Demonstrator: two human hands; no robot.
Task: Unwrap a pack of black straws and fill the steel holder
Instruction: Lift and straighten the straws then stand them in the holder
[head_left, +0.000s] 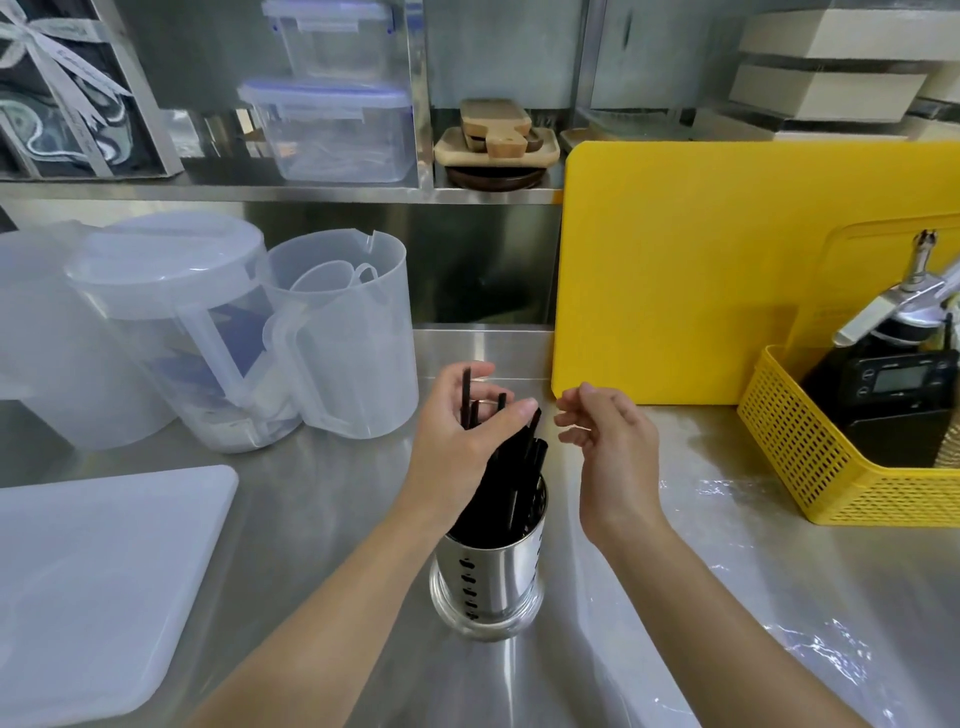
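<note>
A perforated steel holder (491, 582) stands on the steel counter near the middle. A bundle of black straws (522, 467) sticks out of it, leaning up and to the left. My left hand (462, 431) is wrapped loosely around the tops of the straws, with several straw ends showing between its fingers. My right hand (608, 441) hovers just right of the straws, fingers curled and apart, holding nothing. Clear plastic wrap (810, 639) lies crumpled on the counter at the right.
Clear plastic pitchers (337, 332) stand at the back left. A white tray (98, 587) lies at the front left. A yellow cutting board (701, 270) leans against the back wall, and a yellow basket (810, 457) with a scale sits at the right.
</note>
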